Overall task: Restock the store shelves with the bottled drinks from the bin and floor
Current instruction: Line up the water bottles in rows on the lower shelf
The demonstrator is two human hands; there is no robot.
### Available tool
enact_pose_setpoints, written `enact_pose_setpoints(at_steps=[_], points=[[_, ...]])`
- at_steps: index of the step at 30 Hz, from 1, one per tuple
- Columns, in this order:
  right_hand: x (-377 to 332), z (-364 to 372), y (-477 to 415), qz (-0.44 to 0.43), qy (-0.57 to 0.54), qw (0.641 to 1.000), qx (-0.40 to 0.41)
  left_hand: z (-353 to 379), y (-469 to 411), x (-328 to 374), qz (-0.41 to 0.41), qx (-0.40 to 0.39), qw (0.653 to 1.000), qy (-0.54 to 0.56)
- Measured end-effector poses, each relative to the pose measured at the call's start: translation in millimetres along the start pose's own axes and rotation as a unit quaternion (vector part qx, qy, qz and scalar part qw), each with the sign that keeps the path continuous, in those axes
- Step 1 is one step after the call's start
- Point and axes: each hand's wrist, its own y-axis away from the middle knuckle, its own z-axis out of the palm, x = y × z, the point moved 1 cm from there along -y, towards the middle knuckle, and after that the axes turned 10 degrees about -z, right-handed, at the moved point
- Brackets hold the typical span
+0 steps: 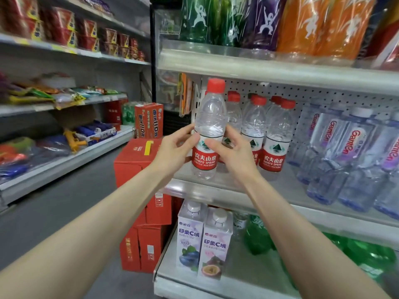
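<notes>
A grey aisle floor (64, 212) runs between stocked racks; the middle shelf (194, 190) has a pegboard back; the left grip (174, 149) and right grip (235, 154) both curl round an upright water bottle (210, 117) at the shelf's front left; matching bottles (274, 137) stand just behind it; wrapped water packs (345, 152) lie to the right; red cartons (133, 160) are stacked on the floor beside.

bright, even indoor light from overhead; soft shadow under the shelf lip (259, 70). sheen on the wrapped soda bottles (313, 24). wide-angle bowing toward the edges. snack shelves (64, 51) at left and water packs (354, 152) at right are smeared; centre bottle (208, 130) is sharp.
</notes>
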Motion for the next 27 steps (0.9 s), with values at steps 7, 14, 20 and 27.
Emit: enact_pose_setpoints(at_steps=[7, 14, 20, 27], points=[[28, 9, -16, 0.004, 0.008, 1.000, 0.024, -10, -25, -15, -0.003, -0.023, 1.000, 0.000], [41, 10, -20, -0.009, 0.015, 1.000, 0.024, -15, -41, -30, -0.009, -0.025, 1.000, -0.001], [52, 14, -25, -0.003, 0.018, 0.999, 0.030, -22, -48, -41, -0.034, -0.026, 0.999, -0.002], [56, 18, -31, -0.003, 0.074, 0.996, 0.044, -20, -53, -44, -0.053, -0.014, 0.998, -0.028]])
